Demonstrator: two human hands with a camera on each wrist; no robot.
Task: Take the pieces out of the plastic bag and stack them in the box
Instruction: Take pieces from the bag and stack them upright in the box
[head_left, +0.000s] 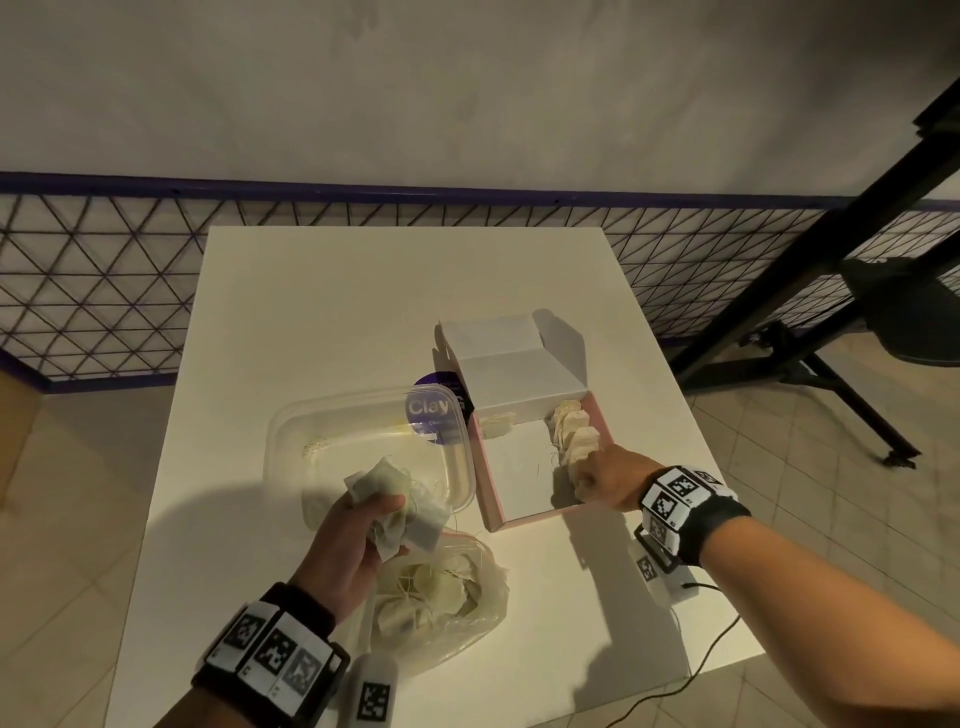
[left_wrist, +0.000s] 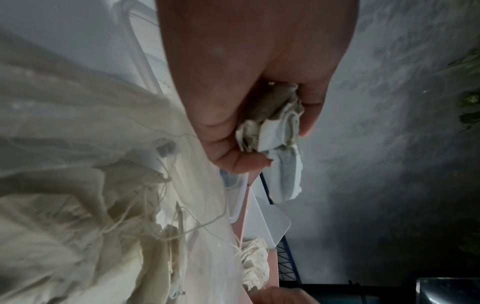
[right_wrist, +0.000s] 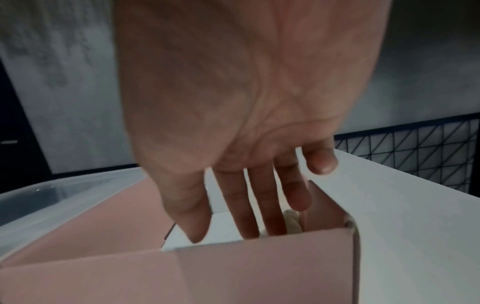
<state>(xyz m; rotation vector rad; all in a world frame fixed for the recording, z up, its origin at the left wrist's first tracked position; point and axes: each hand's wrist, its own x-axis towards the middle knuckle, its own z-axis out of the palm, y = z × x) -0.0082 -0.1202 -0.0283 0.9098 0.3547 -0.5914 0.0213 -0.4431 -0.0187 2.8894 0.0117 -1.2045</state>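
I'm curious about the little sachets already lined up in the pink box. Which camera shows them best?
The head view: the row of sachets runs along the pink box's right wall. The left wrist view catches a frayed clump; the right wrist view shows only a sliver behind the right hand's fingers.

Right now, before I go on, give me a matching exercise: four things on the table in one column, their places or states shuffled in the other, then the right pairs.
Things:
1. left hand
2. right hand
3. plastic bag
4. clear container

States:
A. lies on the table, pieces inside
B. grips a bunch of pieces
C. fingers straight, reaching into the pink box
D. stands left of the box, nearly empty

Pairs: 1-B, 2-C, 3-A, 4-D
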